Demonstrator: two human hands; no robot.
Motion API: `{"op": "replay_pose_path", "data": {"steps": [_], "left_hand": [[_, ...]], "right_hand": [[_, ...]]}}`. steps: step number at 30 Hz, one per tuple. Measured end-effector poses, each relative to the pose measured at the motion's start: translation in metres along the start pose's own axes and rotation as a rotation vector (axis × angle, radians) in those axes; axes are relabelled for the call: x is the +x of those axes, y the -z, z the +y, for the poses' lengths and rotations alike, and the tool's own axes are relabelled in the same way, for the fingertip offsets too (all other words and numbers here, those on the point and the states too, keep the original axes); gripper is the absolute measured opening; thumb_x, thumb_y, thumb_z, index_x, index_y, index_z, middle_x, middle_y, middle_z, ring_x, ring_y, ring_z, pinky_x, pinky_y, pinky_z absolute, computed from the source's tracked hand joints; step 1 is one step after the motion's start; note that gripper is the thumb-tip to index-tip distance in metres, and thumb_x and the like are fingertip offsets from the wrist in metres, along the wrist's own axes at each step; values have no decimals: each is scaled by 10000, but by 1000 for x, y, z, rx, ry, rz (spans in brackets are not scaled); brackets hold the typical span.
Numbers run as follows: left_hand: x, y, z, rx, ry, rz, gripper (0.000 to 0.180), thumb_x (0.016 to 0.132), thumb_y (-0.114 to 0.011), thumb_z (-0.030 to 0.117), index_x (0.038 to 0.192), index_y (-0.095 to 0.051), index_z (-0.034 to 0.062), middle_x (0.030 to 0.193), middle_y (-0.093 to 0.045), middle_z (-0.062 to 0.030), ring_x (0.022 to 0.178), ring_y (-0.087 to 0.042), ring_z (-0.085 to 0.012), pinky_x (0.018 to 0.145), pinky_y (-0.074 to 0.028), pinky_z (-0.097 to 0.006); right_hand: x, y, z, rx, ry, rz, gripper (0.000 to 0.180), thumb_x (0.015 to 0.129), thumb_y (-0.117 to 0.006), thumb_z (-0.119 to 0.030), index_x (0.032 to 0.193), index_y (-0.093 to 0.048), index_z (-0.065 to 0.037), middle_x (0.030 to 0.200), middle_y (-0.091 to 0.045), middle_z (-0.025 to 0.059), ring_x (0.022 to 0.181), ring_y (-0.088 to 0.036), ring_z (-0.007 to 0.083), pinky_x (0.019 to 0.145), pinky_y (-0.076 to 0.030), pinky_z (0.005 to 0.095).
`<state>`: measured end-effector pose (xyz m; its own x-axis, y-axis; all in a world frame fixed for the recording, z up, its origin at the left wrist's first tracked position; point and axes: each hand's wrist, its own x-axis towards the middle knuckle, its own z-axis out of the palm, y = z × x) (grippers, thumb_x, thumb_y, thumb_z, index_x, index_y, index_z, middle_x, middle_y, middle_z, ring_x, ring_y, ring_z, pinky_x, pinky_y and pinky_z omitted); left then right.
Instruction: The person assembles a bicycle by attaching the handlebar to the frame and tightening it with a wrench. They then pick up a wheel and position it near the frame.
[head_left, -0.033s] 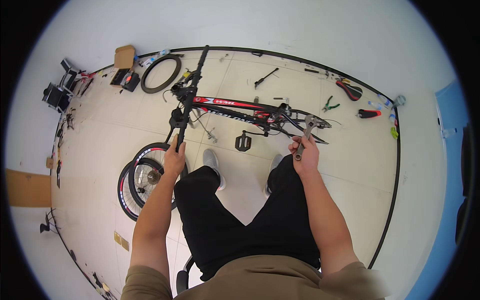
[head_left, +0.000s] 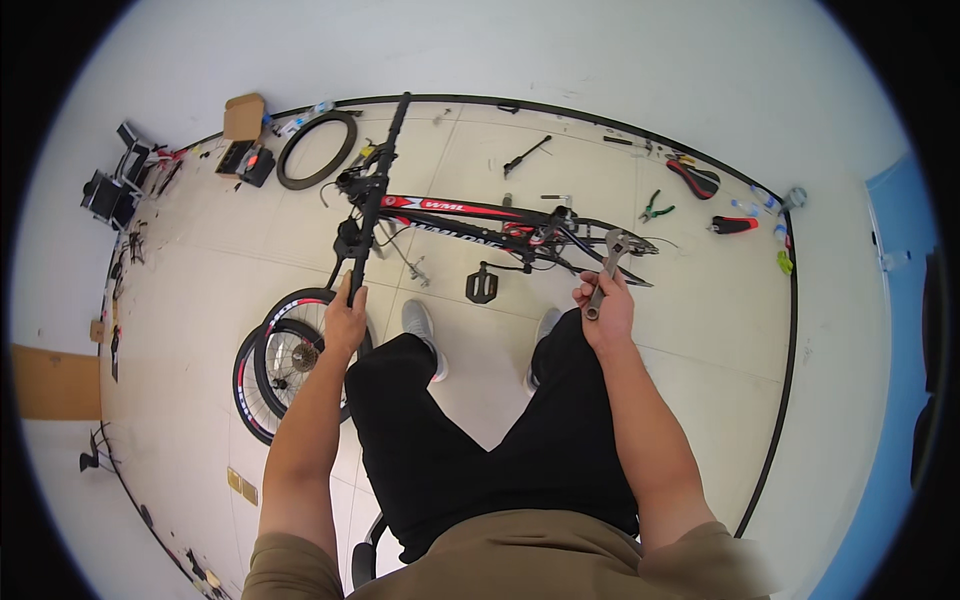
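Note:
My left hand (head_left: pixel 346 318) is wrapped round the near end of a bicycle's black handlebar (head_left: pixel 368 220). Held up in my right hand (head_left: pixel 614 318) is a grey adjustable wrench (head_left: pixel 612 262), its jaw end pointing away from me. The black and red bicycle frame (head_left: pixel 455 226) lies across the floor beyond my feet, its rear end partly behind the wrench. A black pedal (head_left: pixel 482 287) sticks out from the frame toward me. Two wheels (head_left: pixel 262 352) with black tyres overlap on the floor at the left, partly hidden by my left arm.
A loose tyre (head_left: pixel 289 160) and an open cardboard box (head_left: pixel 243 117) lie at the far left. Toward the far right are green-handled pliers (head_left: pixel 655 208), a black and red saddle (head_left: pixel 693 181) and plastic bottles. A black rod (head_left: pixel 527 156) lies beyond the frame.
The whole view has shifted very slightly. Both hands keep their grips on the handlebar and the wrench.

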<state>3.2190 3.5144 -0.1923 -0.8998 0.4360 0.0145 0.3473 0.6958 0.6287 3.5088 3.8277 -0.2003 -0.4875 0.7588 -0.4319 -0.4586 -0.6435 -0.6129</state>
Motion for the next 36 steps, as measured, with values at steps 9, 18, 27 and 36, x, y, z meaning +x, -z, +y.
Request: {"op": "replay_pose_path", "data": {"steps": [9,18,27,36], "left_hand": [[-27,-10,13,-736,345,-116,589,894,-694,181,1401,-451,7,757,-575,-27,577,-519,-84,475,-396,-228],[-30,-24,15,-527,311,-128,246,945,-638,215,1104,-622,27,657,-559,3,462,-494,-78,359,-335,-230],[-32,-18,16,-865,320,27,467,890,-674,77,1327,-533,-9,776,-606,-11,577,-535,-71,425,-350,-204],[-35,-22,15,-845,301,7,457,902,-659,71,1330,-521,-11,809,-617,-5,569,-522,-59,416,-349,-196]], "right_hand": [[2,6,-12,44,-17,29,210,1021,-418,-120,1213,-470,-54,879,-610,116,643,-569,150,632,-539,344],[12,-4,-20,101,-58,2,164,1025,-421,-135,1161,-480,-63,890,-607,108,655,-566,145,644,-531,342],[13,15,-15,234,-24,60,198,1031,-410,-149,1194,-481,-64,920,-611,117,663,-555,155,662,-521,347],[15,159,-37,577,-74,579,175,1033,-403,-167,1072,-523,-46,981,-643,68,603,-488,128,606,-461,286]]}}
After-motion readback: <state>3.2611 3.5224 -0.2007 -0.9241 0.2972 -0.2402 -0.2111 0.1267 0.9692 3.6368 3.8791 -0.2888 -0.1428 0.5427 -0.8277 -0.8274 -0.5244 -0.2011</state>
